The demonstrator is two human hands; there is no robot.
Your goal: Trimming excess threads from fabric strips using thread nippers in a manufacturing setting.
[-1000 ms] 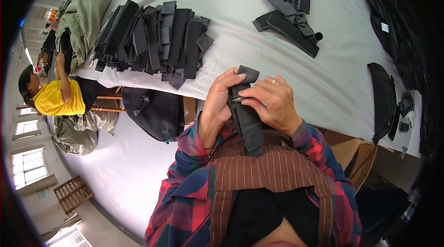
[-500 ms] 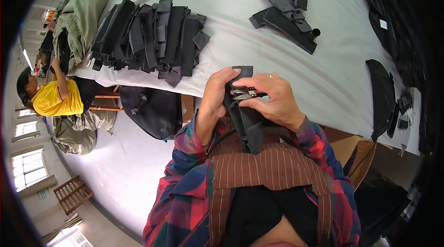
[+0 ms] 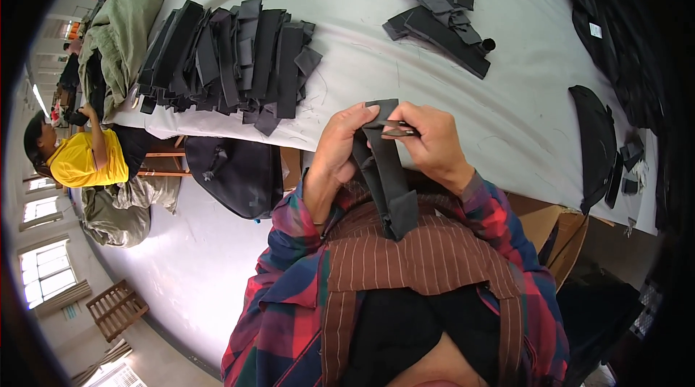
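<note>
A wide grey-white table [image 3: 347, 3] is taken as the landmark, and everything else is placed from it. Along its left part a long row of black fabric pieces [image 3: 224, 61] is laid overlapping; toward its far middle a smaller heap of black strips [image 3: 438, 10] is seen; at its right end dark curved panels [image 3: 597, 141] are spread. Past the table's left end a person in a yellow shirt [image 3: 83, 159] is seated. At the table's near edge a black strap piece [image 3: 387, 170] is held between both hands, its long axis running from the edge down toward the striped brown apron [image 3: 420, 257], the lower end hanging free. The left hand [image 3: 337, 152] is closed around the strap's left side, thumb near the top. The right hand [image 3: 427, 144] is pinched narrowly over the top end, where a thin dark tool [image 3: 398, 128] is gripped; its kind cannot be told. The upper end lies nearer the right hand.
</note>
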